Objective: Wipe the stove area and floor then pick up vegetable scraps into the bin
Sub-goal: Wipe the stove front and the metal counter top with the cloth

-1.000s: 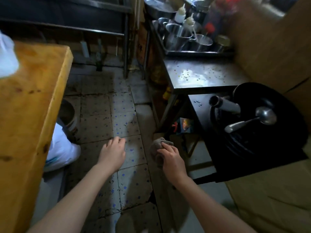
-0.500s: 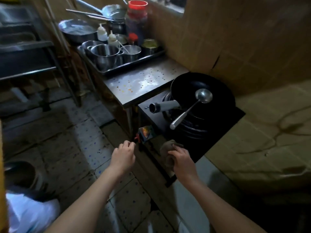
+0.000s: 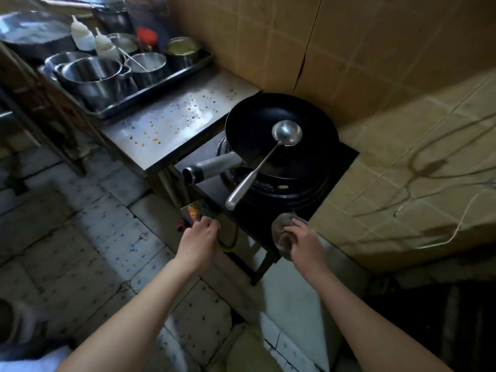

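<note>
A crumpled grey-brown cloth rag [image 3: 281, 233] is held against the front right corner of the black metal stove [image 3: 345, 162]. It is gripped by the right hand [image 3: 304, 244], whose fingers are curled over its top. The left hand [image 3: 198, 237] is held just in front of the stove's front left corner, palm down, with the fingers loosely curled. Just beyond its knuckles, a small colourful printed packet [image 3: 193, 212] is seen below the stove's front edge; whether it is touched by the hand cannot be told.

On the stove, a round black wok [image 3: 255, 122] is set on the burner ring, its grey tubular handle [image 3: 212, 169] pointed out over the stove's left side. A long steel ladle [image 3: 256, 171] is laid across the wok, with its bowl inside the pan and its handle reaching out over the stove's front.

To the left of the stove, and touching it, a steel worktop [image 3: 166, 127] is speckled with orange and brown spatters. At the end of the worktop furthest from the stove, a shallow metal tray [image 3: 150, 88] is loaded with round steel pots [image 3: 91, 76], and two white squeeze bottles [image 3: 84, 37] are stood behind them.

Behind the stove and to its right, the wall and the ledge are covered with brown cardboard sheets [image 3: 268, 36]. In front of the stove and to its left, a worn floor of pale tiles dotted with blue [image 3: 112, 237] is seen.
</note>
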A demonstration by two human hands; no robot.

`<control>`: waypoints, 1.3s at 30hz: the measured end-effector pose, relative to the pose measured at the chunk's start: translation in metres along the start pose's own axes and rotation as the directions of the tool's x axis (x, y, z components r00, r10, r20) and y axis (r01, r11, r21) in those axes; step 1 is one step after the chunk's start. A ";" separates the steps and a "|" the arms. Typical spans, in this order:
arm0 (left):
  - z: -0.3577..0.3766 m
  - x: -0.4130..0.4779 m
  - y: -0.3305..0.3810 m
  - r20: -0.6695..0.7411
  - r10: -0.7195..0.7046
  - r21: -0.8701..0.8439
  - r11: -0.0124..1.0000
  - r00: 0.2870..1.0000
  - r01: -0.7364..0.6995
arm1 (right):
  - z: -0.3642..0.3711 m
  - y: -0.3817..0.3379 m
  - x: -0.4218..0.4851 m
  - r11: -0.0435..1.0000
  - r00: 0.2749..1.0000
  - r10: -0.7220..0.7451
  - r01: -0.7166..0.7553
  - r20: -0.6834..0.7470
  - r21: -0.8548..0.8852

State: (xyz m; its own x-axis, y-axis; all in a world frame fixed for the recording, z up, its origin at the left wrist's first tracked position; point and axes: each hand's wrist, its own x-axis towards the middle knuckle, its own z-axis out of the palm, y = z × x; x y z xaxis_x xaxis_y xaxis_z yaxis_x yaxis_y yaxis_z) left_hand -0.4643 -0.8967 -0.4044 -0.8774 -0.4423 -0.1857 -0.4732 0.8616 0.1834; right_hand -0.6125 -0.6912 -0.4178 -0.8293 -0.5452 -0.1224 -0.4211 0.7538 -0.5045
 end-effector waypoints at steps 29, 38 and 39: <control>-0.004 0.059 -0.082 0.127 0.100 -0.001 0.995 0.987 -0.101 | 0.040 -0.011 0.041 0.983 0.976 0.165 -0.152 0.142 -0.099; -0.010 0.059 -0.088 0.107 0.150 -0.007 0.989 0.983 -0.150 | 0.045 -0.020 0.044 0.953 0.960 0.270 -0.255 0.078 -0.162; -0.010 0.057 -0.089 0.106 0.148 -0.006 0.989 0.983 -0.148 | 0.051 -0.027 0.042 0.962 0.969 0.241 -0.230 0.063 -0.145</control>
State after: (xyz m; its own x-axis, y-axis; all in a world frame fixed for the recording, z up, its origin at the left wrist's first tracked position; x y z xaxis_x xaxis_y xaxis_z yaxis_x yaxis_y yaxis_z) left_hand -0.4729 -1.0015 -0.4215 -0.9245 -0.2809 -0.2576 -0.3382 0.9162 0.2148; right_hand -0.6168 -0.7533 -0.4528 -0.8815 -0.3696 -0.2939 -0.2678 0.9039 -0.3334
